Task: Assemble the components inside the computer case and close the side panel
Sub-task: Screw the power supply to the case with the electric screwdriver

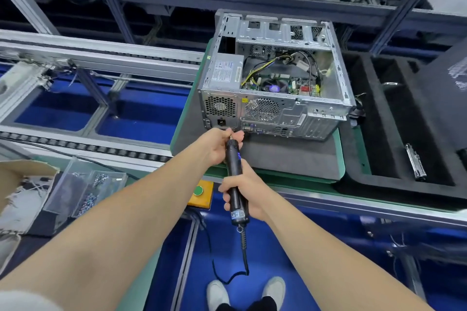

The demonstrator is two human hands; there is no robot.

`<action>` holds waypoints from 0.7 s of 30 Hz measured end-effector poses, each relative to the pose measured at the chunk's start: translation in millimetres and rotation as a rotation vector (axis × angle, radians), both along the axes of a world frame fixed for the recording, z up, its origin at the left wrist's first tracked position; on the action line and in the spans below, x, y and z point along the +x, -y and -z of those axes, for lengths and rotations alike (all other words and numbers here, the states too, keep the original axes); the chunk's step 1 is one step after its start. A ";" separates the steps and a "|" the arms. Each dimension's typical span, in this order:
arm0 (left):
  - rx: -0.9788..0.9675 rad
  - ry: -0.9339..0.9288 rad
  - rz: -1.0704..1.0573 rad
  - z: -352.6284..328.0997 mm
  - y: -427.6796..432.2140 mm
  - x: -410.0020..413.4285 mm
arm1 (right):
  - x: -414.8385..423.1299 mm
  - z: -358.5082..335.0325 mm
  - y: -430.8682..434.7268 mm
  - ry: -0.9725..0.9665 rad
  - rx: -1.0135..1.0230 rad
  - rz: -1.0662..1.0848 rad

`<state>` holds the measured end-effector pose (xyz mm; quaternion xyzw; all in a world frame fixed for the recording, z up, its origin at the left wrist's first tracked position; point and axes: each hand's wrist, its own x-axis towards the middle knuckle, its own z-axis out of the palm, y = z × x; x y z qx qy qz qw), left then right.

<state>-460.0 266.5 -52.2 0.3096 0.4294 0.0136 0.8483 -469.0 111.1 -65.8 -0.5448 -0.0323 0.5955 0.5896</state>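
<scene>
Black screwdriver (232, 171) is grasped by right hand (249, 198), tip pinched by left hand (217, 145); screw alignment seems needed at case (316, 111), twelve o'clock.

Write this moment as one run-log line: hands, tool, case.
left hand: pinches screwdriver tip | right hand: grips screwdriver handle | tip: at computer case rear | case: side open

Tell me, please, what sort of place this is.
Probably a computer assembly line: an open case beside a conveyor, a corded screwdriver in the right hand, screw bins nearby.
</scene>
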 end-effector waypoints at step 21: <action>1.855 -0.178 0.141 -93.1 -45.8 23.4 | -9.7 -17.1 10.5 0.161 0.019 0.050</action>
